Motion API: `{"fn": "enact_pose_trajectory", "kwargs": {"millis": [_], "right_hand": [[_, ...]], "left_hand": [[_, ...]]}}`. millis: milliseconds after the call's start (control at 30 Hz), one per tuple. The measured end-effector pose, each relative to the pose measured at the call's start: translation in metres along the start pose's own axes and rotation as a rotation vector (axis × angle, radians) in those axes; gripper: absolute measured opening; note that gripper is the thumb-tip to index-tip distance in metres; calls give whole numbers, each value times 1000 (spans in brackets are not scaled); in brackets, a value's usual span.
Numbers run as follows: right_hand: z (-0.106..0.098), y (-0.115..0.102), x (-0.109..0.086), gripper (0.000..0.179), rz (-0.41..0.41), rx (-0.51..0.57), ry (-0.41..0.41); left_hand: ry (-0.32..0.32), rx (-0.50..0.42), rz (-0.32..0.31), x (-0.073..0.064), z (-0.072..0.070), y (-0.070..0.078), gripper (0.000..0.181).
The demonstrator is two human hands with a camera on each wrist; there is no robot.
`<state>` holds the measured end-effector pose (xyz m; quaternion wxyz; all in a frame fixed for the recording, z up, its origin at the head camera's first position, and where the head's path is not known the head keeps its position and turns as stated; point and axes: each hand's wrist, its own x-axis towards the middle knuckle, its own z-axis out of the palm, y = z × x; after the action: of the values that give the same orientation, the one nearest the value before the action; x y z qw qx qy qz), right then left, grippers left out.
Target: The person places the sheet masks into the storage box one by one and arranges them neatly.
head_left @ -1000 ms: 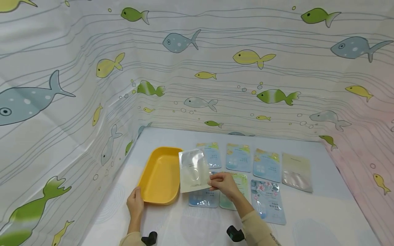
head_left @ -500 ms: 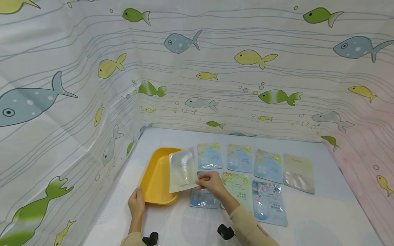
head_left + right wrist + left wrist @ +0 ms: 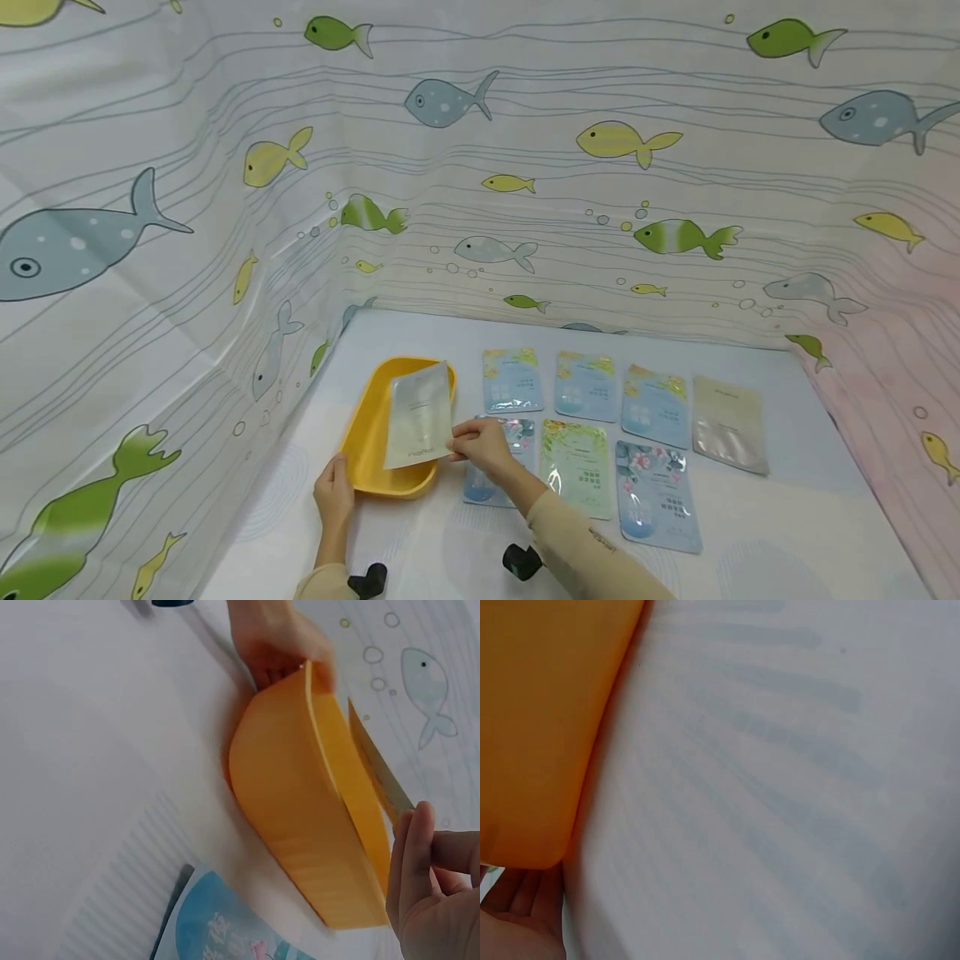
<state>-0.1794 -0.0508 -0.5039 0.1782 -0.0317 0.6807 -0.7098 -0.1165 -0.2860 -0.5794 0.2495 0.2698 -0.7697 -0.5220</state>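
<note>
My left hand point(image 3: 333, 493) grips the near-left edge of a yellow plastic basin point(image 3: 366, 454), thumb at the rim and fingers against the outer wall, as the right wrist view also shows. My right hand point(image 3: 483, 446) pinches the lower right corner of a pale silver-green sheet mask packet point(image 3: 417, 412) between thumb and fingers. Tilted, the packet overlaps the basin's opening in the head view. From the right wrist, the packet point(image 3: 379, 765) appears nearly edge-on, just past the basin's rim. The basin's inside, where visible, is bare yellow.
Right of the basin lie several sheet mask packets in two rows: blue ones point(image 3: 586, 386) and a silver one point(image 3: 726, 425) at the back, a green one point(image 3: 576, 467) between blue floral ones point(image 3: 657, 496) in front. A fish-printed curtain point(image 3: 495, 208) borders the white table.
My right hand has carried the silver-green packet leftward, from beside the basin to over it, uncovering the packets on the table. My left hand has kept its hold on the basin.
</note>
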Motion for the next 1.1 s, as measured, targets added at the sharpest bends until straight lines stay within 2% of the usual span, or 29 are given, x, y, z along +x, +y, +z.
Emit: {"fn": "enact_pose_trajectory", "kwargs": {"millis": [167, 333, 600, 733, 867, 1000, 1100], "right_hand": [[11, 3, 6, 16, 20, 35, 10], [24, 6, 9, 13, 26, 47, 42], [39, 8, 12, 13, 90, 17, 99], [43, 10, 14, 12, 82, -20, 127], [46, 11, 16, 8, 55, -122, 147], [50, 10, 18, 3, -33, -377, 155], [53, 9, 18, 6, -84, -562, 159]], "left_hand": [[11, 18, -1, 2, 2, 2, 40], [-11, -3, -16, 3, 2, 4, 42], [-10, -19, -18, 2, 5, 7, 42], [-10, -17, -5, 1, 6, 6, 41], [-24, -21, -18, 0, 4, 5, 42], [-44, -26, -34, 0, 1, 4, 44], [-52, -29, -37, -1, 0, 4, 45]]}}
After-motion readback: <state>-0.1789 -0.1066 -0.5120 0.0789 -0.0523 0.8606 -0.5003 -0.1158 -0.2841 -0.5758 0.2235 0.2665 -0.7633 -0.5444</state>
